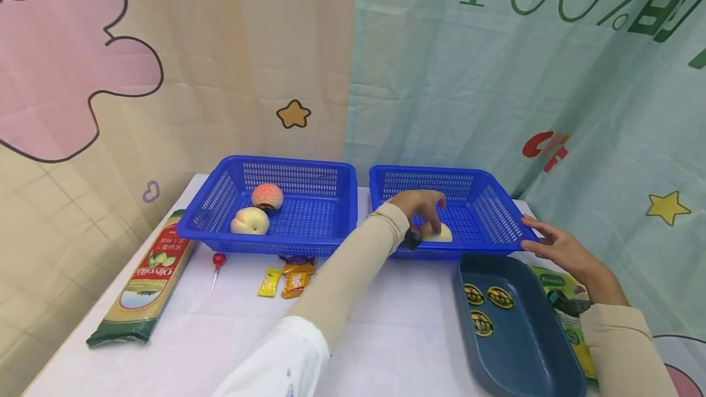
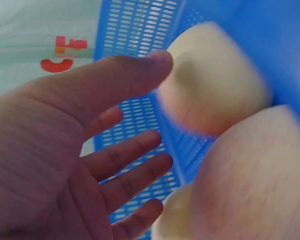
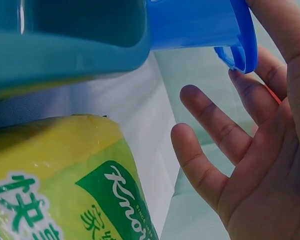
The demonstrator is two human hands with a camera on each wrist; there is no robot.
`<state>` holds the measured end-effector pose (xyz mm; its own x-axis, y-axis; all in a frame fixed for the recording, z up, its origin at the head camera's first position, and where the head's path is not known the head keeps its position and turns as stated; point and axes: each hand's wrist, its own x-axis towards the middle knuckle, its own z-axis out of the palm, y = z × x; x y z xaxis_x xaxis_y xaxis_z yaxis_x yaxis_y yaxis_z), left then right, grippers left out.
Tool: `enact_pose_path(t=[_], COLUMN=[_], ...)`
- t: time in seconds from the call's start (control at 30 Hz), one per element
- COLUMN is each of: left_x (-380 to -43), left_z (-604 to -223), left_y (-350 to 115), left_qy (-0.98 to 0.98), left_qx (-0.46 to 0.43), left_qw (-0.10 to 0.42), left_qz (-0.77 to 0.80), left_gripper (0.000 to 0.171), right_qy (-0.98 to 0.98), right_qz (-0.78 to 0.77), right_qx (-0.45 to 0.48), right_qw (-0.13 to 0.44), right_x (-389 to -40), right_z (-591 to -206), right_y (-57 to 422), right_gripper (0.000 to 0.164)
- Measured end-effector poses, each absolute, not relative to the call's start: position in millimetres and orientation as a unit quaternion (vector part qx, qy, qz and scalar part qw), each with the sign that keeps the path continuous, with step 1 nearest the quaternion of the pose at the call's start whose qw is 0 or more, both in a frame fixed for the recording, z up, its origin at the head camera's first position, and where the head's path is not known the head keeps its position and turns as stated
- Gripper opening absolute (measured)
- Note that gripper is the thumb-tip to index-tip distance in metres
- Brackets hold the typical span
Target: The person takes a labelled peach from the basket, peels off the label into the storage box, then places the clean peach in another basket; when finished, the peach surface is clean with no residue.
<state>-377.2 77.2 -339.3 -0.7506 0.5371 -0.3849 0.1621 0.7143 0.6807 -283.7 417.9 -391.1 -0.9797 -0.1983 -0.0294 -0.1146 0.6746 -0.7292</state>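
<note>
My left hand (image 1: 423, 204) reaches into the right blue basket (image 1: 469, 207), over a pale peach (image 1: 439, 233). In the left wrist view its fingers are spread, and the thumb tip overlaps the edge of a peach (image 2: 215, 80). Two more peaches show there, a large one (image 2: 255, 180) close to the camera and one (image 2: 175, 215) partly behind it. With thumb and fingers on either side, my right hand (image 1: 570, 256) pinches the rim at that basket's right front corner; its other fingers (image 3: 215, 125) extend away from the rim.
The left blue basket (image 1: 309, 213) holds two peaches. A noodle-like packet (image 1: 149, 280), a red lollipop (image 1: 219, 260) and wrapped candies (image 1: 296, 279) lie in front. At right, a dark teal tray (image 1: 524, 348) bears three round black-and-yellow pieces, beside a green Knorr bag (image 3: 75, 170).
</note>
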Motion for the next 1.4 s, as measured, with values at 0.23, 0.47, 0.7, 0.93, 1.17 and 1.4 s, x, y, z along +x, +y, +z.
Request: enact_pose_path(t=[0.23,0.47,0.7,0.93,1.17,1.4], left_x=[-383.8,-362.8,-313.4,-253.2,-223.8,-223.6], left_z=[-308.9,-269.7,-289.3,-340.1,-385.9,-389.2], left_y=[20.3,-93.4,-239.7,-362.8,-398.0,-396.1], left_qy=[0.866,0.875,0.923,0.936,0.923,0.928], left_qx=[0.346,0.359,0.253,0.100,0.064,0.024], left_qw=[0.205,0.126,0.016,0.011,-0.009,-0.022], left_qz=[0.297,0.298,0.289,0.337,0.380,0.371], left_gripper=[0.066,0.067,0.077,0.092,0.081,0.081], right_qy=[0.910,0.927,0.942,0.928,0.882,0.855], right_qz=[-0.398,-0.354,-0.322,-0.324,-0.348,-0.299], right_qx=[-0.096,-0.116,-0.096,-0.161,-0.317,-0.419], right_qw=[0.063,0.049,-0.007,-0.088,-0.038,0.061], right_x=[-291.2,-286.2,-287.5,-315.5,-367.1,-404.9], right_z=[-391.5,-383.0,-363.7,-327.4,-303.4,-303.6], right_y=[411.8,418.0,420.1,364.5,245.1,112.4], right_gripper=[0.081,0.075,0.075,0.067,0.059,0.058])
